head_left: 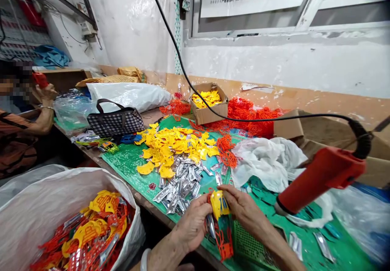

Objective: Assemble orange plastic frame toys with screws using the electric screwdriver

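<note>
**Hands pinch yellow piece over crowded workbench**

Fingers of both hands meet at the near edge of a green mat, closed around one yellow plastic piece. The left hand grips it from the side, with silver strips and an orange lattice piece hanging beneath its fingers; the right hand pinches the yellow piece from the other side, fingertips on its top edge. Just beyond them lies a heap of silver foil strips, and past that a spread of more yellow pieces. A red heat tool on a black cable hangs at the right, close above white plastic wrap. An open cardboard box of yellow pieces stands near the wall, beside a pile of orange lattice. At the near left, a white sack holds mixed yellow and orange pieces. A checked handbag rests farther along the bench, where another person's arm leans.
</note>
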Demonstrator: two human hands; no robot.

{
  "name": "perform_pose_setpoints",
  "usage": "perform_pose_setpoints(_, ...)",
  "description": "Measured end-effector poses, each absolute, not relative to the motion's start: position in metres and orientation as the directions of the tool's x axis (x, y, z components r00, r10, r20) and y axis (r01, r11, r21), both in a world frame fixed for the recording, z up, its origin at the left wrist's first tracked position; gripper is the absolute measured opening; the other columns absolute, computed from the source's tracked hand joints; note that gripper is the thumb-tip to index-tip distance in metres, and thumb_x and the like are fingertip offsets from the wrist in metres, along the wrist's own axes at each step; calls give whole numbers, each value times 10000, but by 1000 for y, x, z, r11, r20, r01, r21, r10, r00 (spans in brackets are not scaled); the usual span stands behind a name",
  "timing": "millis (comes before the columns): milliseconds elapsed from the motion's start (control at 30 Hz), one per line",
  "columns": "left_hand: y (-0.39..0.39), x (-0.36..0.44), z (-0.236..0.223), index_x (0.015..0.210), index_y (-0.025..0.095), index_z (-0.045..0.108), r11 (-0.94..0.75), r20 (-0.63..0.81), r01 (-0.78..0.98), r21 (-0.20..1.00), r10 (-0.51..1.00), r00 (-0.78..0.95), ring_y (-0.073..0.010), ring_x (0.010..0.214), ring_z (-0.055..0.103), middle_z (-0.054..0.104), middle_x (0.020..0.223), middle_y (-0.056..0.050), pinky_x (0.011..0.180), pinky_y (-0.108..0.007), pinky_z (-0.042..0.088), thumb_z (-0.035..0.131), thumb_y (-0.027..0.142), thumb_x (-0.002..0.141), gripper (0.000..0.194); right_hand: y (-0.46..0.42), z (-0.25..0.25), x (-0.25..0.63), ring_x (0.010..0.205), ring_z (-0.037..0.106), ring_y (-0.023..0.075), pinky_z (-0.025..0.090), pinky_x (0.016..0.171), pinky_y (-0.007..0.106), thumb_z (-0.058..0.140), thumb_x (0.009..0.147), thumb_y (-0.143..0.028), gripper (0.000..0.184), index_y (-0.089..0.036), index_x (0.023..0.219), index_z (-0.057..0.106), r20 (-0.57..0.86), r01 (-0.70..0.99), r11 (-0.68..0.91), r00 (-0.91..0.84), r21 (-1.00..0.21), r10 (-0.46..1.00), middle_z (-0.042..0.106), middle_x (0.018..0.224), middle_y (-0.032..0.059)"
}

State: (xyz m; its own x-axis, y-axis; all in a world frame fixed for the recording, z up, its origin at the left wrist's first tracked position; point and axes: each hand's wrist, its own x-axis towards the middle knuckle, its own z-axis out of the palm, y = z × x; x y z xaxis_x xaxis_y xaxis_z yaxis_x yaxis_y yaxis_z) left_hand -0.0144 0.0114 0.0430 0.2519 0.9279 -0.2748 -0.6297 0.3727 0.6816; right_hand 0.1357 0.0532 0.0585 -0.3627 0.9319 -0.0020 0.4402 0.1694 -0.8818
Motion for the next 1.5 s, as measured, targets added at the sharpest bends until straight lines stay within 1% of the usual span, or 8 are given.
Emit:
perform_pose_setpoints(133, 10, -6, 43, 980, 122, 714, 300, -223, -626, 720, 954, 201, -197, 859, 676, 742, 878, -64, 773, -260, 490, 669, 153, 692, 293, 39, 52, 118, 853, 662, 237, 507, 735, 311, 414, 932, -372, 334, -228, 996, 708, 109, 664, 335, -358, -669, 927, 713, 966, 108)
perform_pose_setpoints(233, 10, -6, 46, 1029, 118, 706, 259, -175, -552, 793, 964, 202, -215, 932, 664, 740, 936, -76, 832, -286, 484, 639, 199, 751, 297, 32, 57, 115, 819, 671, 220, 501, 711, 291, 437, 942, -400, 313, -240, 1042, 687, 61, 641, 309, -378, -702, 924, 725, 951, 81)
perform_pose_setpoints(367, 8, -14, 53, 1177, 136, 658, 116, -53, -305, 945, 977, 206, -212, 1007, 645, 727, 1073, -67, 899, -304, 479, 554, 159, 811, 381, 31, 61, 126, 928, 660, 238, 505, 835, 351, 524, 901, -466, 375, -214, 1146, 654, -34, 414, 164, -430, -895, 902, 724, 992, 62)
perform_pose_setpoints(467, 4, -22, 58, 1263, 166, 614, -48, 49, -8, 999, 977, 209, -213, 1026, 644, 707, 1157, -61, 931, -332, 495, 520, 128, 831, 443, 28, 53, 139, 1056, 643, 259, 506, 911, 387, 727, 755, -445, 595, -222, 1285, 573, -94, 64, -75, -385, -995, 918, 691, 1150, 73)
perform_pose_setpoints(667, -5, -22, 51, 1366, 154, 512, -593, 545, 508, 625, 797, 261, -216, 1003, 650, 692, 1103, -117, 893, -357, 549, 460, 14, 817, 569, 8, 28, 149, 1197, 600, 257, 503, 975, 360, 935, 492, -314, 896, -349, 1300, 548, 54, -487, 5, -88, -874, 995, 654, 1248, 48)
perform_pose_setpoints(867, -13, -9, 50, 1453, 154, 363, -756, 596, 570, 321, 629, 499, -229, 754, 616, 650, 871, -84, 630, -364, 580, 435, 9, 830, 643, -7, 20, 143, 1231, 584, 215, 494, 996, 288, 947, 460, -323, 951, -399, 1315, 538, 202, -578, 145, -34, -803, 979, 638, 1291, 23)
perform_pose_setpoints(1133, -15, -8, 53, 1329, 77, 475, -783, 609, 601, 162, 558, 564, -216, 667, 595, 649, 796, -89, 536, -326, 530, 394, 141, 946, 396, -13, 18, 141, 1172, 631, 182, 526, 939, 231, 933, 499, -261, 909, -385, 1314, 549, 297, -589, 249, 16, -769, 955, 667, 1245, 17)
perform_pose_setpoints(1500, -15, -7, 55, 1464, 128, 337, -793, 650, 588, 159, 533, 543, -191, 642, 598, 636, 765, -52, 548, -299, 517, 331, 151, 977, 487, -17, 18, 143, 1141, 649, 201, 531, 943, 271, 944, 457, -279, 867, -377, 1252, 612, 247, -501, 235, 44, -833, 968, 696, 1202, 26)
